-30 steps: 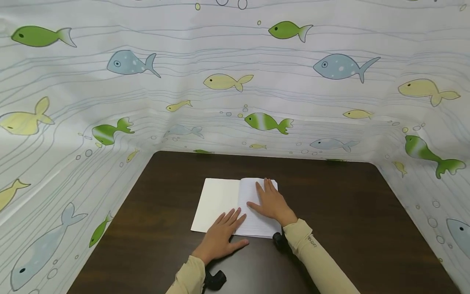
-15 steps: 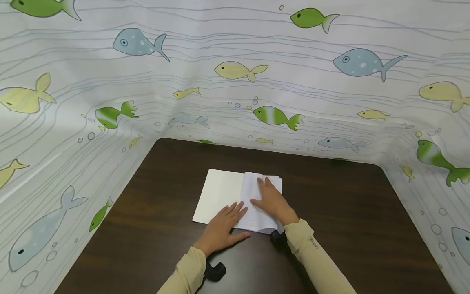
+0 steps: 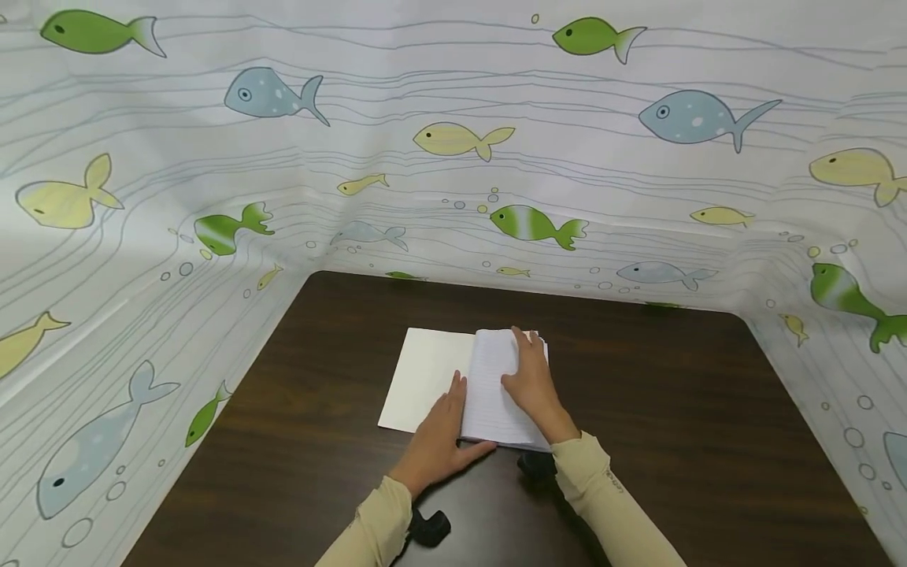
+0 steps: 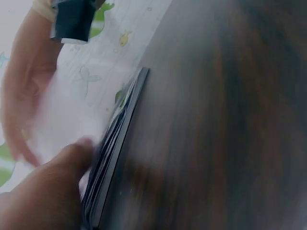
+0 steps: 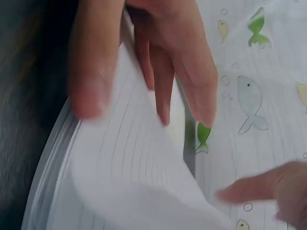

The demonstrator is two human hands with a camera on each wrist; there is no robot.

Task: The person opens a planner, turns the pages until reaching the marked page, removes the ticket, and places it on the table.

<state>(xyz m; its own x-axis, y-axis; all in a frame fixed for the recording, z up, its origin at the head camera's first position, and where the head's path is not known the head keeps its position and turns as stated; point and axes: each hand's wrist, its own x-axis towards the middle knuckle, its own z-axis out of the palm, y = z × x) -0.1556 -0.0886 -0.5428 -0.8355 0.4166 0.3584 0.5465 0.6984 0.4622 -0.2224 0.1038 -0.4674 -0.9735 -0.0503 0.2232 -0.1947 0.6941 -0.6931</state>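
Note:
An open notebook (image 3: pixel 428 378) lies on the dark table, with a plain white left side and a lined page (image 3: pixel 492 390) on the right. My left hand (image 3: pixel 438 441) rests along its lower middle, fingers extended and thumb spread over the near edge. On the right half is my right hand (image 3: pixel 533 386), close to the page's outer edge. In the right wrist view a lined sheet (image 5: pixel 129 139) bows up between the spread thumb (image 5: pixel 91 91) and fingers (image 5: pixel 192 72). The left wrist view shows the notebook's stacked edge (image 4: pixel 115 143) beside my left thumb (image 4: pixel 72 160), blurred.
The dark wooden table (image 3: pixel 666 409) extends around the notebook. A white fish-patterned sheet (image 3: pixel 397 79) walls it at the back and sides. Black wrist devices (image 3: pixel 431 529) sit under both wrists.
The right hand has drawn its fingers in and moved to the page's outer edge. The left hand has turned, its fingers now closer together and pointing further up along the notebook's middle.

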